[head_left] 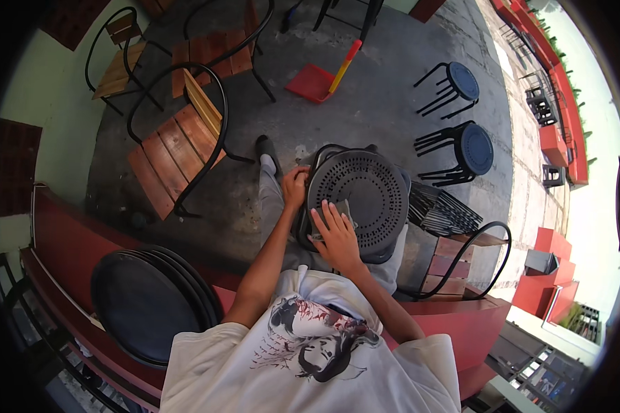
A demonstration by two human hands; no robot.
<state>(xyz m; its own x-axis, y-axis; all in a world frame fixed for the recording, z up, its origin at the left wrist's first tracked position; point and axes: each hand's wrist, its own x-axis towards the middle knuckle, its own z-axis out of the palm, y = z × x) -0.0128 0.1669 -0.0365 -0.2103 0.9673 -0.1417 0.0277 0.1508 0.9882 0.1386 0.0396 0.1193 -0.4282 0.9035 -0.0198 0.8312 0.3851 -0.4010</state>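
A black round stool (373,199), its seat pierced with rings of small holes, rests across my lap with the seat facing up. My left hand (296,187) grips the stool's left rim, fingers curled over the edge. On the left part of the seat my right hand (337,236) lies flat with fingers spread. Under its palm and fingers is a crumpled greyish cloth (348,210), mostly covered by the hand. The stool's underside and legs are largely hidden.
Large black round discs (148,306) lean stacked at my left. Wooden-slat chairs (179,155) stand ahead left. A red dustpan (313,82) with a yellow handle lies on the floor. Blue-topped stools (474,148) lie on their sides to the right, near a wooden chair (455,258).
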